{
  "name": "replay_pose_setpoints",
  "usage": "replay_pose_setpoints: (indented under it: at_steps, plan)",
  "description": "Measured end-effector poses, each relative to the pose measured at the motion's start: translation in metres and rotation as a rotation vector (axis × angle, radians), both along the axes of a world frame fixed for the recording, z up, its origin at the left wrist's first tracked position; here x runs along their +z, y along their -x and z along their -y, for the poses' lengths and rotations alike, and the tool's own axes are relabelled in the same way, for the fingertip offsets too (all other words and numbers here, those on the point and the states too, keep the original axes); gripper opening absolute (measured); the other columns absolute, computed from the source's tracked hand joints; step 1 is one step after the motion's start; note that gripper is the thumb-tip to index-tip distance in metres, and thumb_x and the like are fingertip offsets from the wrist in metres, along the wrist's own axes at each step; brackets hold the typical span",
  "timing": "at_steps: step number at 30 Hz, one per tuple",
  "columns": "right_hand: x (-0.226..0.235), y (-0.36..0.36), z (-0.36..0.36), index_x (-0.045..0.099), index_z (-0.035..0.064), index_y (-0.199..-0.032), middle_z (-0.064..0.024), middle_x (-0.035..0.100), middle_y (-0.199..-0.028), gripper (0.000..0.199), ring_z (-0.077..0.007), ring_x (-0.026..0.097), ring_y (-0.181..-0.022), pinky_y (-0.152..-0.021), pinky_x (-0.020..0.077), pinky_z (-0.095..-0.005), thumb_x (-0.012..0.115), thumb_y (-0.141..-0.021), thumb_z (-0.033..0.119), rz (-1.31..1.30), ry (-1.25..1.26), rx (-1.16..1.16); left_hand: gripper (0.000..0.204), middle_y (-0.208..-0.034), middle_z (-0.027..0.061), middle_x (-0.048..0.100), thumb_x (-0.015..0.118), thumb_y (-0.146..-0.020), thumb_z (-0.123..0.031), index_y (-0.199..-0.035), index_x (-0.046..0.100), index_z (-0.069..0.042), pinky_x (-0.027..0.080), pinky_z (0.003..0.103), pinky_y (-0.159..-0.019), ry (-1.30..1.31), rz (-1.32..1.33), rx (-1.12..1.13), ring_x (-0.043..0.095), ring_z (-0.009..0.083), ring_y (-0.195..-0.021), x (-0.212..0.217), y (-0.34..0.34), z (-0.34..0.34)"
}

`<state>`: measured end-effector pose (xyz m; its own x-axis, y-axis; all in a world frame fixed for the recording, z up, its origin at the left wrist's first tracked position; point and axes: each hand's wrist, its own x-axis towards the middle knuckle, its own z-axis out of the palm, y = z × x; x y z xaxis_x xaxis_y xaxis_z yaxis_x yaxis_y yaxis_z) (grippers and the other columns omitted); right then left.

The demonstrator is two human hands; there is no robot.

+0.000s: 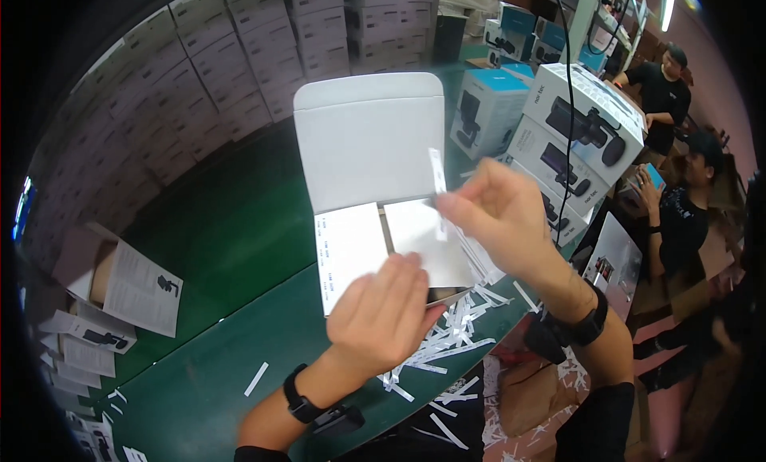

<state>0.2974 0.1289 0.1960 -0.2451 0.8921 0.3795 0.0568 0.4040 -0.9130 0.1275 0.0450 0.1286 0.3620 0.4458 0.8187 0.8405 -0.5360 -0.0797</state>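
Note:
In front of me a white cardboard box [371, 147] stands on the green table with its lid raised. Two white inner panels show in its top, with a narrow gap between them; small blue print runs along the left one. My left hand [375, 322] lies over the box's near edge, fingers stretched out flat on the panels. Above the right panel my right hand [511, 223] is closed in a pinch on a thin white paper strip [436, 168], which hangs upright and slightly blurred. A pile of similar loose strips [451, 338] lies against the box's near right side.
Printed boxes [582, 127] are stacked at the right, with a black cable [569, 87] hanging before them. Partly folded cartons [144, 290] stand at the left on the green table [215, 326]. Cartons [319, 23] line the back. Two people [678, 199] are at the far right.

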Motion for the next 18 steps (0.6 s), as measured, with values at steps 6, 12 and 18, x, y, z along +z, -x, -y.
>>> replay_pose_setpoints:
  at_steps: [6, 12, 18]
  plan:
    - [-0.003, 0.052, -0.011, 0.062, 0.0013, -0.076, -0.0175, 0.063, -0.07, 0.022, -0.0365, 0.062, -0.064, -0.063, 0.0499, -0.0425, 0.067, -0.08, 0.022, 0.547, -0.476, -0.006, 0.023, -0.102, 0.0029, 0.071, 0.068, -0.081, -0.024, -0.096, 0.072, -0.006, 0.037, 0.028, -0.077, -0.122, 0.128, 0.082, 0.064, 0.0166, -0.095, -0.015, -0.013, 0.005]
    - [-0.008, 0.077, -0.018, 0.062, 0.0009, -0.072, -0.0173, 0.059, -0.065, 0.024, -0.0369, 0.059, -0.064, -0.062, 0.0467, -0.0428, 0.07, -0.078, 0.022, 0.614, -0.604, -0.091, 0.034, -0.102, 0.0032, 0.071, 0.075, -0.071, -0.027, -0.099, 0.072, -0.007, 0.033, 0.029, -0.079, -0.127, 0.148, 0.056, 0.064, 0.0144, -0.096, -0.02, -0.015, 0.004]
    - [0.001, 0.079, 0.006, 0.062, 0.0011, -0.063, -0.0175, 0.061, -0.066, 0.031, -0.0349, 0.061, -0.064, -0.063, 0.0489, -0.0408, 0.072, -0.077, 0.027, 0.602, -0.276, 0.035, 0.029, -0.092, 0.0018, 0.07, 0.076, -0.067, -0.027, -0.09, 0.072, -0.009, 0.035, 0.029, -0.073, -0.213, 0.143, 0.078, 0.062, 0.0142, -0.087, -0.031, -0.017, 0.004]
